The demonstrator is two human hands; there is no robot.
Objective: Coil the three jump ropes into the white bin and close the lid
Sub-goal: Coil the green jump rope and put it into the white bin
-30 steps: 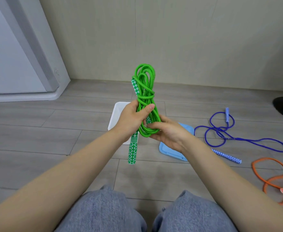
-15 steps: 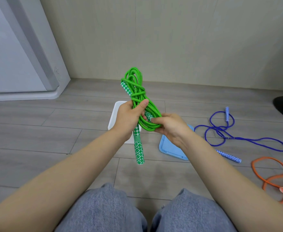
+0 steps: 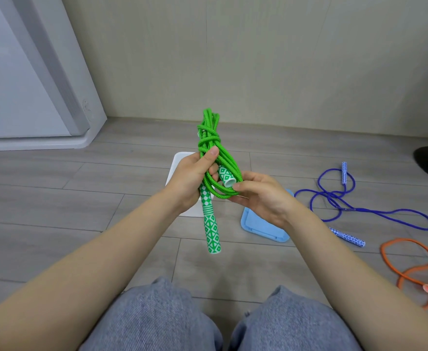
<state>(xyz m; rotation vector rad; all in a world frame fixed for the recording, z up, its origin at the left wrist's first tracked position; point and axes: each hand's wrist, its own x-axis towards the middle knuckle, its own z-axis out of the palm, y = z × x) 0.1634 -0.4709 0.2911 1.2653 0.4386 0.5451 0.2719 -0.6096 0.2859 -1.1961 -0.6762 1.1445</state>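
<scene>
Head view: green rope bunched up and held over the bin, two ropes left on the floor.

In the middle of the frame, the left hand [image 3: 195, 177] has its fingers and thumb curled tight round the green jump rope [image 3: 214, 158], with one handle [image 3: 211, 224] hanging down below. The right hand [image 3: 261, 196] pinches the bottom loops with curled fingers, next to the other handle [image 3: 226, 176]. The white bin [image 3: 180, 160] sits on the floor behind the hands, mostly hidden. The blue lid [image 3: 261, 228] lies just right of it. The blue jump rope [image 3: 359, 211] and the orange jump rope [image 3: 415, 269] lie spread out at the right edge. I think the bundle could spring open if either hand lets go too soon, because only the wrapped loop near the top holds it. The hanging handle might catch on the bin's rim and drag rope out, and then the lid won't shut.
</scene>
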